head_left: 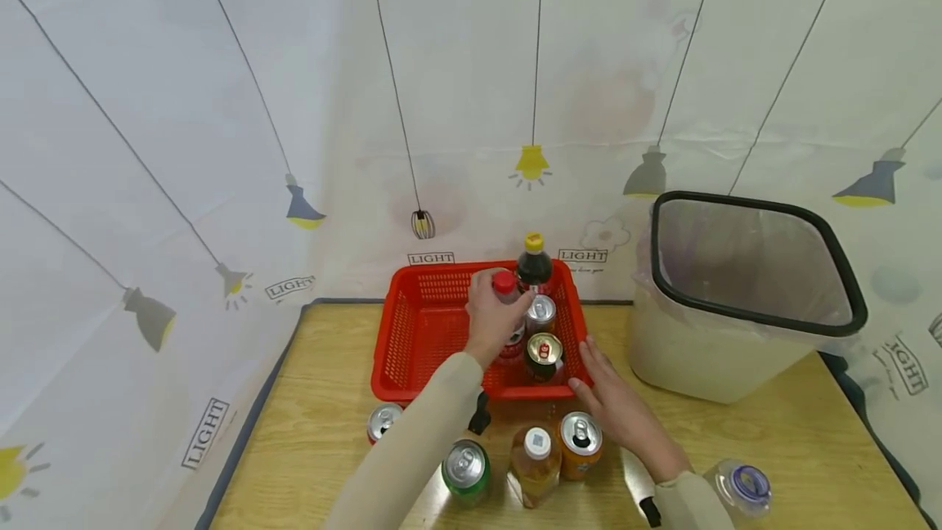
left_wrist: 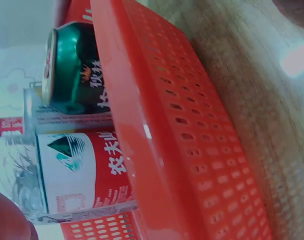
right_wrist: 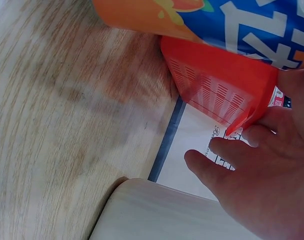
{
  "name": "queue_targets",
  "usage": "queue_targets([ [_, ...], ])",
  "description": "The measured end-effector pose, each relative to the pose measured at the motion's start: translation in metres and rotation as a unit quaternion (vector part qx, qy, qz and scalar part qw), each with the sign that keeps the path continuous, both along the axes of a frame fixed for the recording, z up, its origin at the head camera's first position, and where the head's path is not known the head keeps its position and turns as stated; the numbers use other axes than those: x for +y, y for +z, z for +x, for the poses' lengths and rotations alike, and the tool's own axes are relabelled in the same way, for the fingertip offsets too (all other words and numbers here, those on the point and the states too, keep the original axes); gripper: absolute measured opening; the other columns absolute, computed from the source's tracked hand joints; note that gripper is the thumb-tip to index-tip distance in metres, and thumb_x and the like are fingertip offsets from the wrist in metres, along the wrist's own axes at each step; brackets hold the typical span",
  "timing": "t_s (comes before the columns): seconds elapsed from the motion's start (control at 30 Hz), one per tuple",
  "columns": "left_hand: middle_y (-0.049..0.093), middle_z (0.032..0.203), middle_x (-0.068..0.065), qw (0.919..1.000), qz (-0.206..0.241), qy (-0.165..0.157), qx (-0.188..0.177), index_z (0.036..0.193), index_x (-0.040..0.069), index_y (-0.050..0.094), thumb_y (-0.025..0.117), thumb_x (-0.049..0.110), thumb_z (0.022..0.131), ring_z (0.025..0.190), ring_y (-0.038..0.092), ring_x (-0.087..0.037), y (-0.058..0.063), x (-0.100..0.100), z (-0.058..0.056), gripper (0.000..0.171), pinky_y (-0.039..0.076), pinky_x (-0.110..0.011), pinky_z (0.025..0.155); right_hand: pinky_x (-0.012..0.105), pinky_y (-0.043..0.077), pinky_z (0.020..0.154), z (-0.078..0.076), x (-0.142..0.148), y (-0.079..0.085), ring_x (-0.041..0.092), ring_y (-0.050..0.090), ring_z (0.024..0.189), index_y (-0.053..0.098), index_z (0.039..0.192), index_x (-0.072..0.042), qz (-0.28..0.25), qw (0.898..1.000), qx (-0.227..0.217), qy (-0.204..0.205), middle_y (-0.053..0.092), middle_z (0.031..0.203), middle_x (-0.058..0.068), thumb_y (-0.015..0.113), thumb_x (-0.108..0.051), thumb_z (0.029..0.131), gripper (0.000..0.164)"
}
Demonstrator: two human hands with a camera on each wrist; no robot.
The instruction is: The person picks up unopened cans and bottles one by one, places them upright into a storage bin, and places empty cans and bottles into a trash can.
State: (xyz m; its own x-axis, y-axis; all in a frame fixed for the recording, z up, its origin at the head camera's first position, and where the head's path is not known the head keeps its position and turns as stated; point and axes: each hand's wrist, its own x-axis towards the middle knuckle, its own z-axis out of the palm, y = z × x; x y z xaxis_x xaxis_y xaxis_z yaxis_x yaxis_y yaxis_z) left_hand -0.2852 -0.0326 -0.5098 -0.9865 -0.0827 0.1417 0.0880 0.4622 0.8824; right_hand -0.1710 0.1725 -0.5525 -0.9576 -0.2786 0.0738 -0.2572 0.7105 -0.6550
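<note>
A red perforated basket [head_left: 434, 334] sits on the wooden table. Inside its right half, my left hand [head_left: 489, 313] grips the upper part of a clear water bottle [left_wrist: 67, 175] with a red cap and a red-and-white label. Beside that bottle stand a dark green can [left_wrist: 74, 67], a silver-topped can [head_left: 540, 311] and a cola bottle [head_left: 534, 264] with a yellow cap, all upright. My right hand [head_left: 614, 399] rests against the basket's front right corner, fingers extended along the outer side. Just in front of it is an orange soda can [right_wrist: 207, 22].
In front of the basket stand a tea-coloured bottle [head_left: 536, 469] with a white cap, a green can [head_left: 466, 469] and a red can [head_left: 383, 422]. A clear bottle [head_left: 739, 487] with a purple lid is at the lower right. A lined bin [head_left: 706, 350] stands right of the basket.
</note>
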Motion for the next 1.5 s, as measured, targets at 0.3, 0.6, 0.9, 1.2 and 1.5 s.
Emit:
queue_targets([
  [0.3,0.049,0.146,-0.007,0.9988,0.040,-0.028,-0.006,0.152,0.017,0.044,0.083,0.038,0.087,0.128,0.056,-0.024,0.018,-0.005,0.016,0.078,0.048,-0.047,0.109,0.063,0.025,0.119,0.000,0.001,-0.001,0.046,0.022,0.152,0.025,0.160,0.007,0.002,1.000,-0.005,-0.004,0.014,0.169,0.024,0.055,-0.028,0.109,0.068],
  [0.6,0.043,0.154,-0.002,0.9954,0.061,-0.071,0.020,0.152,0.027,0.042,0.078,0.045,0.091,0.139,0.045,-0.019,0.033,-0.028,0.028,0.074,0.041,-0.051,0.116,0.064,0.026,0.119,0.000,0.000,0.001,0.047,0.023,0.151,0.025,0.159,0.007,-0.001,1.000,-0.003,-0.006,0.015,0.168,0.026,0.056,-0.024,0.109,0.067],
  [0.9,0.040,0.157,0.006,0.9937,0.059,-0.091,0.025,0.153,0.030,0.043,0.078,0.052,0.089,0.145,0.038,-0.020,0.058,-0.044,0.042,0.077,0.036,-0.057,0.117,0.064,0.024,0.119,0.000,0.001,0.000,0.047,0.022,0.152,0.023,0.161,0.006,0.000,1.000,-0.009,-0.005,0.012,0.169,0.024,0.052,-0.033,0.110,0.070],
  [1.2,0.042,0.156,0.006,0.9894,0.059,-0.129,0.031,0.152,0.036,0.042,0.076,0.042,0.091,0.143,0.040,-0.017,0.073,-0.051,0.064,0.069,0.039,-0.058,0.114,0.064,0.025,0.119,0.001,0.001,0.000,0.045,0.021,0.152,0.023,0.161,0.005,0.004,1.000,-0.009,-0.007,0.013,0.169,0.024,0.054,-0.028,0.109,0.069],
  [1.5,0.041,0.156,0.012,0.9807,0.061,-0.163,0.089,0.151,0.032,0.046,0.078,0.031,0.092,0.146,0.036,-0.014,0.074,-0.066,0.089,0.068,0.031,-0.060,0.118,0.064,0.025,0.119,0.001,0.000,0.001,0.045,0.021,0.152,0.023,0.161,0.005,0.007,1.000,-0.010,-0.008,0.012,0.170,0.023,0.054,-0.028,0.109,0.068],
])
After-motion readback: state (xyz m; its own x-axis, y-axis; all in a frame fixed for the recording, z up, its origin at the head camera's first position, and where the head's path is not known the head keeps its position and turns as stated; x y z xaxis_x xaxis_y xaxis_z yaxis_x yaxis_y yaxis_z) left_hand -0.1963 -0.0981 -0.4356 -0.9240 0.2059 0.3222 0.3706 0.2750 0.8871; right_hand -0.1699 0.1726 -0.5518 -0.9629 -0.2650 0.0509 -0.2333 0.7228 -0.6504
